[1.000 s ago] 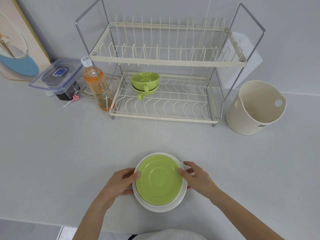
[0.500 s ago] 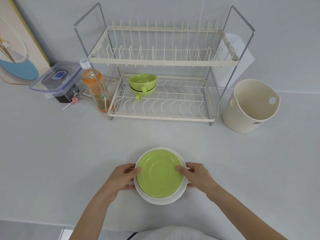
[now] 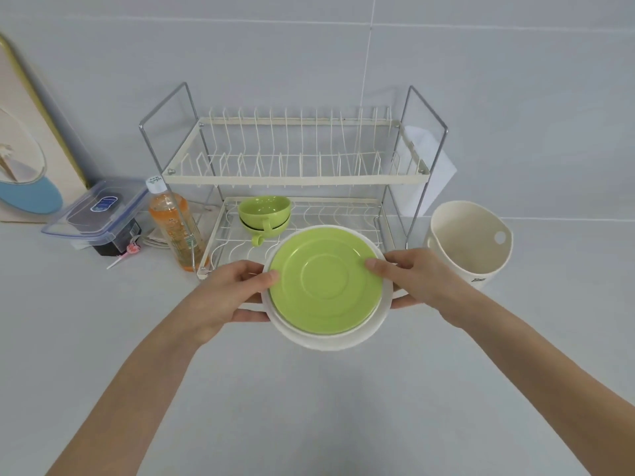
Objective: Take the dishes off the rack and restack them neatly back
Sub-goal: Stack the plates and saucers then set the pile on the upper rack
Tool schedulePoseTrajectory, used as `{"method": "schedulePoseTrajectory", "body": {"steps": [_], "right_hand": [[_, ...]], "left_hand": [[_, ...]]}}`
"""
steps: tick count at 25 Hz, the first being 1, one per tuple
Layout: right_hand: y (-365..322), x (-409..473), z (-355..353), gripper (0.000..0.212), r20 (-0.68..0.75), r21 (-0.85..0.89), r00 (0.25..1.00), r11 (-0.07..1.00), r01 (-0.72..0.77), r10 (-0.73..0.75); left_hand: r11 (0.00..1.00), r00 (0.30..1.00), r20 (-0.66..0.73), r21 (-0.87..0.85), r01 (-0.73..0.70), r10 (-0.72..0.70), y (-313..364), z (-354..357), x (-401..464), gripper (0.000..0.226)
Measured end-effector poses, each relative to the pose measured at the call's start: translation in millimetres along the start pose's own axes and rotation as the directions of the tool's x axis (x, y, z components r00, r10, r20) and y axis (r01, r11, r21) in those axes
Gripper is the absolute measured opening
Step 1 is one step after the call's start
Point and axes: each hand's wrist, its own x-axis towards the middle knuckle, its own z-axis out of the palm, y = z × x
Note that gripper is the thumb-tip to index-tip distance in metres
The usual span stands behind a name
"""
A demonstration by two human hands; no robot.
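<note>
The green saucer [image 3: 324, 286] covers most of the white plate [image 3: 343, 338] beneath it, leaving only a rim; whether more dishes lie between them cannot be told. The stack hides the front right part of the rack's [image 3: 295, 180] lower tier. The fingers of the left hand [image 3: 226, 297] and right hand [image 3: 422, 280] run under the plate, out of sight. The picture frame [image 3: 31, 159] at the counter's back left is cut by the picture's edge. The label on the cream bucket [image 3: 470, 242] is too small to read.
</note>
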Motion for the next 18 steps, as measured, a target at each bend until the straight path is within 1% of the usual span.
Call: {"method": "schedulePoseTrajectory", "body": {"steps": [3, 7, 9, 12, 14, 16, 18], "right_hand": [[-43, 1, -26, 0.026, -0.040, -0.014, 0.995, 0.995, 0.095, -0.096], [-97, 4, -57, 0.031, -0.048, -0.047, 0.978, 0.979, 0.199, -0.202], [-121, 12, -68, 0.034, -0.076, -0.082, 0.965, 0.966, 0.245, -0.252], [-149, 33, -81, 0.034, -0.141, -0.113, 0.940, 0.948, 0.296, -0.311], [-161, 52, -85, 0.033, -0.203, -0.103, 0.922, 0.943, 0.315, -0.330], [-166, 75, -87, 0.033, -0.282, -0.104, 0.900, 0.944, 0.314, -0.331], [-166, 100, -85, 0.030, -0.361, -0.138, 0.874, 0.945, 0.296, -0.326]], "left_hand": [[0.994, 0.995, 0.011, 0.022, -0.104, 0.104, 52, -3, 4, 0.004], [0.975, 0.978, 0.012, 0.069, -0.209, 0.209, 119, -6, 11, 0.008], [0.963, 0.967, 0.009, 0.089, -0.256, 0.256, 148, -6, 19, 0.007], [0.942, 0.946, -0.003, 0.087, -0.323, 0.325, 184, -5, 41, 0.008], [0.930, 0.932, -0.025, 0.089, -0.357, 0.361, 201, -2, 60, 0.017], [0.927, 0.927, -0.050, 0.083, -0.367, 0.371, 211, 1, 81, 0.026], [0.933, 0.931, -0.068, 0.062, -0.355, 0.359, 215, 6, 105, 0.027]]}}
